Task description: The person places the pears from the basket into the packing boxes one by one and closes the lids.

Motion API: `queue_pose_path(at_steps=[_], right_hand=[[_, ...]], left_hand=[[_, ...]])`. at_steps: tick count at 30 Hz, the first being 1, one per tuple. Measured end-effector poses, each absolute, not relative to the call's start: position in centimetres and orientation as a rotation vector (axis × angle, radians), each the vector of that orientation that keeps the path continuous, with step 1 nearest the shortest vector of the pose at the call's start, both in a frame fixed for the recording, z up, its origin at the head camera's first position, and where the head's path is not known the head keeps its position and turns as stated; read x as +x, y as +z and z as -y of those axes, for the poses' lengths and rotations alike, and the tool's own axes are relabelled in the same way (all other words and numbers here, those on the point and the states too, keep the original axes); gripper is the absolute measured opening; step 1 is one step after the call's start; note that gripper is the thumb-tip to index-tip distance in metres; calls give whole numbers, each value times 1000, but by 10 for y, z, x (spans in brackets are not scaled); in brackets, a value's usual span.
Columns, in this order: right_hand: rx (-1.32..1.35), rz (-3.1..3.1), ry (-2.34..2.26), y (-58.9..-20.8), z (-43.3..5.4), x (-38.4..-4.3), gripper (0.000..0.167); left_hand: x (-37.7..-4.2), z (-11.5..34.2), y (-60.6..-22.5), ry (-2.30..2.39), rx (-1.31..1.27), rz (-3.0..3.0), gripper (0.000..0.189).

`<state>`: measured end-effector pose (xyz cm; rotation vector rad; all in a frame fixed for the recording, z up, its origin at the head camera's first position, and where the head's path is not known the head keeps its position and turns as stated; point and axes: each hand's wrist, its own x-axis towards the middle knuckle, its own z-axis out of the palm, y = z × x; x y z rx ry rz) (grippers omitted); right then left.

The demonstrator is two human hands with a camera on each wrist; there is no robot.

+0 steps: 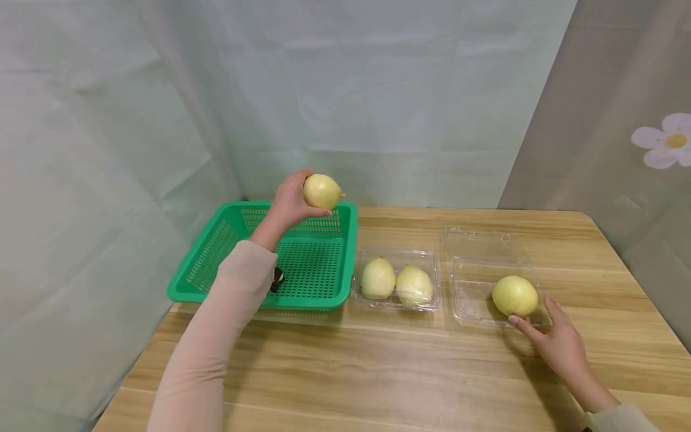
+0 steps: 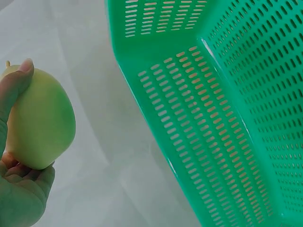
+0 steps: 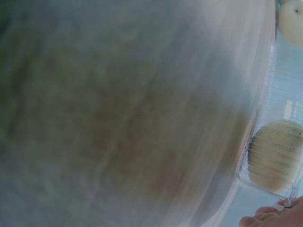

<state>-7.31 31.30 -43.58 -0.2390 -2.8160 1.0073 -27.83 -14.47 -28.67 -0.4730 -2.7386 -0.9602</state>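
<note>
My left hand [image 1: 291, 201] grips a pale yellow-green pear [image 1: 322, 192] by its side, raised above the back rim of a green plastic basket [image 1: 351, 258]. In the left wrist view, the thumb lies over the pear [image 2: 45, 118] near its stem and the other fingers are under it. At the right, a clear plastic clamshell box [image 1: 472, 300] stands with its lid back and one pear [image 1: 515, 296] inside. My right hand [image 1: 561, 345] is at that box's front right corner, thumb and forefinger spread apart; the right wrist view shows its fingers [image 3: 272, 215] at the corner.
Between the basket and the open box stands another clear box [image 1: 396, 303] with two pears, one a left pear [image 1: 378, 279]. A small black piece [image 1: 277, 279] shows beside the left sleeve. Everything stands on a wood-grain table [image 1: 378, 372], with a pale curtain [image 1: 405, 108] behind.
</note>
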Motion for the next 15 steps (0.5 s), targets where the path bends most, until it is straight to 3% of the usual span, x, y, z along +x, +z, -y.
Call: queue_pose_path(at_steps=[15], right_hand=[[-238, 2828, 1050, -436, -311, -73, 98]], left_hand=[[-268, 117, -283, -946, -679, 2705, 86]])
